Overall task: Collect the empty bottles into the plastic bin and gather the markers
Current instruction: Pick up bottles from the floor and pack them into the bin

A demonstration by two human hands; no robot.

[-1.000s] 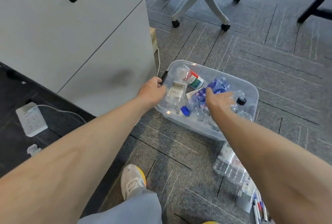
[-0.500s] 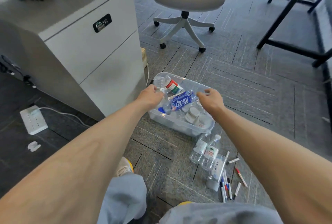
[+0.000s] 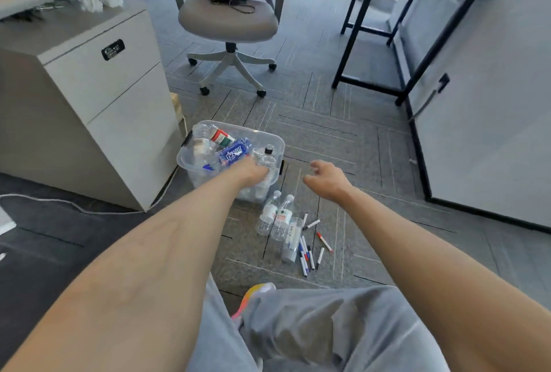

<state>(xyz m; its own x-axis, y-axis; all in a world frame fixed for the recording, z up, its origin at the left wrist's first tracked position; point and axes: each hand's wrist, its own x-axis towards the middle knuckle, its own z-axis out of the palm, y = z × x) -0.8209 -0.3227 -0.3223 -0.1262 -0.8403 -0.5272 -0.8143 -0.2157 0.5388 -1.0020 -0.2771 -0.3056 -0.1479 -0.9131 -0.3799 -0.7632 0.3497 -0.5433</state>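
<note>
Fingers of left hand hidden in the plastic bin at its near corner, so can't tell grip. Right hand loosely curled, holding nothing, beside bin. Three bottles and markers on floor near the bin — labels unreadable

Bare left hand and right hand; forearms uncovered to lower frame corners. Loose light-grey trousers, creased, bottom centre. Shoe just above, lower centre: pale toe, yellow and pink-orange trim.
</note>
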